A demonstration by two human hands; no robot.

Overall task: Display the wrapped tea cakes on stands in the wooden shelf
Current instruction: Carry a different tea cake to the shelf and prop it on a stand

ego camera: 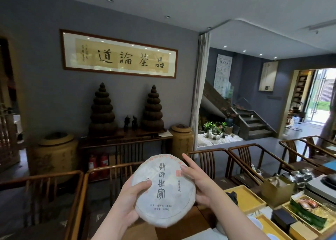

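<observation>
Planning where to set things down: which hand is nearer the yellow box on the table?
Right. The right hand is just left of the yellow box; the left hand is across the tea cake.

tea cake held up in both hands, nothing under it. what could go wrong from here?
1. The wrapped tea cake is held only at its edges by the left hand and right hand; a slip could drop it onto the wooden chair below.
2. Thumbs press on the thin paper wrapper, which might crease or tear.
3. No shelf or stand is in view, so it must be carried past furniture.
</observation>
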